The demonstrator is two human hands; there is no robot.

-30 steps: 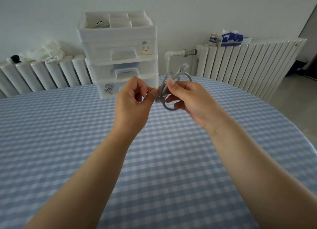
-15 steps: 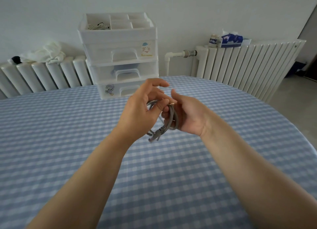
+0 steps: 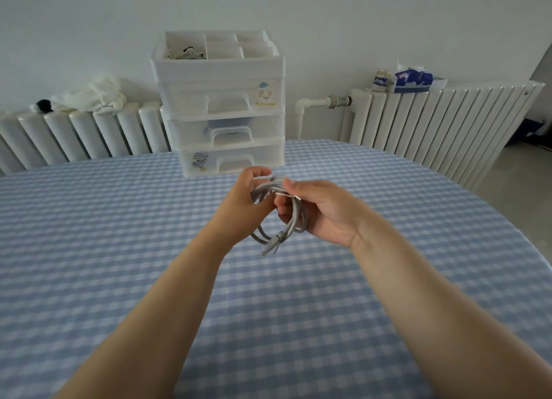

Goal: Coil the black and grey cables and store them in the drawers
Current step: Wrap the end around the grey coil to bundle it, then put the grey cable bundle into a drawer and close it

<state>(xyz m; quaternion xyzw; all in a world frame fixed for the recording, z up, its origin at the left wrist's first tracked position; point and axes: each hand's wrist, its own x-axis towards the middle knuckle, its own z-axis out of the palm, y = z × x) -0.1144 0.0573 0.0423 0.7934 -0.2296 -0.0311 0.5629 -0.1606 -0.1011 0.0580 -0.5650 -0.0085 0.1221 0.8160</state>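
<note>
Over the middle of the checked blue-and-white table (image 3: pixel 119 249), both hands are up in the air with the grey cable (image 3: pixel 294 219) bunched between them. It's already wound into a few loops. The left hand (image 3: pixel 245 207) has its fingers curled around the top of the coil, and the right hand (image 3: pixel 322 213) grips the other side, thumb pressed on top where there's a small white tag or tie, can't really tell which. One plug end dangles off the bottom of the coil, hanging just above the tablecloth, not touching it as far as I can see.

Behind the hands, at the far edge of the table, sits the white drawer unit (image 3: pixel 221 105), three drawers, all closed, with cartoon stickers on the top and bottom ones. The open tray on top is split into compartments, and the left one has some cords in it.
</note>
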